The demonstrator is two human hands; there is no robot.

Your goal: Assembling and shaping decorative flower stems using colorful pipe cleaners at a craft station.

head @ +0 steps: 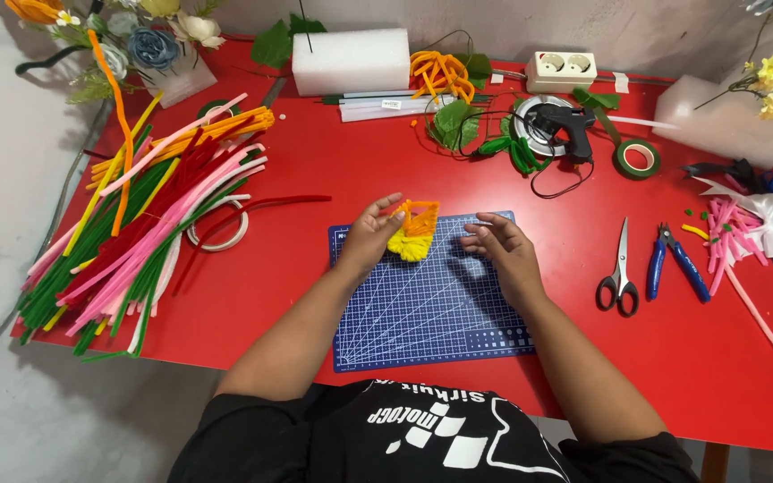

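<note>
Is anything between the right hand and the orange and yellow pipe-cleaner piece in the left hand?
Nothing visible. The right hand hovers open over the blue cutting mat, with only bare mat between it and the pipe-cleaner piece held by the left hand.
</note>
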